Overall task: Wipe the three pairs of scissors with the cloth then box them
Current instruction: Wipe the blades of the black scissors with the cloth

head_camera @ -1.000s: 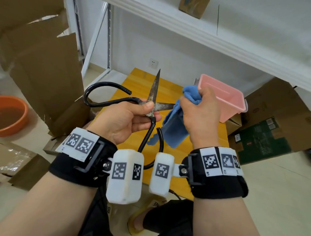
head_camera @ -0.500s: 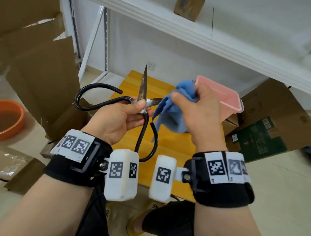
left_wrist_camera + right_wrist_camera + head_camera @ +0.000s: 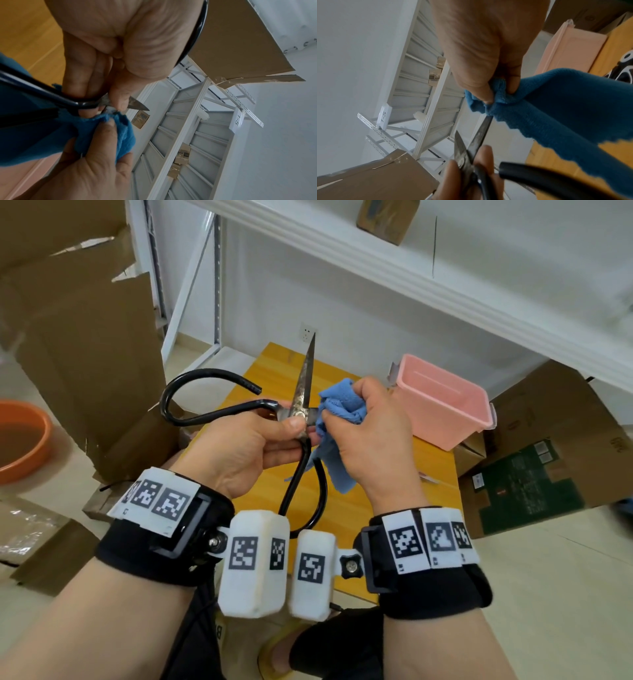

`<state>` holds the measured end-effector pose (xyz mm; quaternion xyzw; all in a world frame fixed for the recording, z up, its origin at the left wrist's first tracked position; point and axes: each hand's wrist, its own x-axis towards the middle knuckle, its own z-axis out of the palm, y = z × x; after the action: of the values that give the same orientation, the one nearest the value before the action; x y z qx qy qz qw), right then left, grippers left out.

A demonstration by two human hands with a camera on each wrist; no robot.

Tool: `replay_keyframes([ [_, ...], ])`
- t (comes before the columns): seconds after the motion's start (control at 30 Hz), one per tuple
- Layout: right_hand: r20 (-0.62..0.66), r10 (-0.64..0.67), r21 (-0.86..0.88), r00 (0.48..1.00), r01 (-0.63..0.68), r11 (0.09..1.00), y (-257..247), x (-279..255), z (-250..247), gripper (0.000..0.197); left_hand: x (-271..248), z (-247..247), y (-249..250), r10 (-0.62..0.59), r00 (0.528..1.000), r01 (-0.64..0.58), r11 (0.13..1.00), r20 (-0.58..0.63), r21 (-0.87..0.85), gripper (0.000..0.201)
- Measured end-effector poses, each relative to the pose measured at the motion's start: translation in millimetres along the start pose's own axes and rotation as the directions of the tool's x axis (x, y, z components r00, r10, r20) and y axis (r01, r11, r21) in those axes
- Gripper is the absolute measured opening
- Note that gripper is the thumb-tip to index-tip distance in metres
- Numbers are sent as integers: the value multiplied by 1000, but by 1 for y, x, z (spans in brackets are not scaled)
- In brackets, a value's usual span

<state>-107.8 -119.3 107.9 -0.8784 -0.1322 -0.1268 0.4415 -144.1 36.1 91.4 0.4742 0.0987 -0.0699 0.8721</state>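
My left hand (image 3: 260, 440) pinches a large pair of black-handled scissors (image 3: 301, 395) at the pivot, blades spread wide, one blade pointing up. My right hand (image 3: 370, 433) grips a bunched blue cloth (image 3: 339, 405) around the other blade, close to the pivot. The left wrist view shows the scissors (image 3: 135, 104) pinched between thumb and fingers, the cloth (image 3: 109, 129) just below. In the right wrist view the cloth (image 3: 539, 105) covers the far part of a blade of the scissors (image 3: 481, 135). A pink plastic box (image 3: 445, 405) stands open on the yellow table (image 3: 435, 474), to the right.
Cardboard boxes (image 3: 548, 457) crowd the table's right side, and a tall cardboard sheet (image 3: 85, 337) stands on the left. An orange basin (image 3: 20, 440) sits on the floor at far left. A white metal shelf (image 3: 376, 258) runs overhead.
The right hand slid the cloth along the blade toward the pivot, closing on the left hand. The scissors stayed held, with the upright blade still pointing up.
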Motion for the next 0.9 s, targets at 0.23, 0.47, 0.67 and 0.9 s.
replay_keyframes([
  [0.23,-58,44,-41,997,-47,998,12,6,-13,10,-3,-2,4,-22,1000,22,1000,4,15,18],
  [0.47,-110,88,-71,990,-97,993,26,6,-20,8,-2,-9,1,-78,997,78,997,3,19,19],
  [0.67,-318,229,85,920,-213,973,42,4,-38,5,1,-15,6,-88,996,88,996,-8,-28,24],
  [0.9,-258,279,298,925,-198,934,26,2,-43,17,3,-15,7,-84,996,80,994,-43,-78,30],
])
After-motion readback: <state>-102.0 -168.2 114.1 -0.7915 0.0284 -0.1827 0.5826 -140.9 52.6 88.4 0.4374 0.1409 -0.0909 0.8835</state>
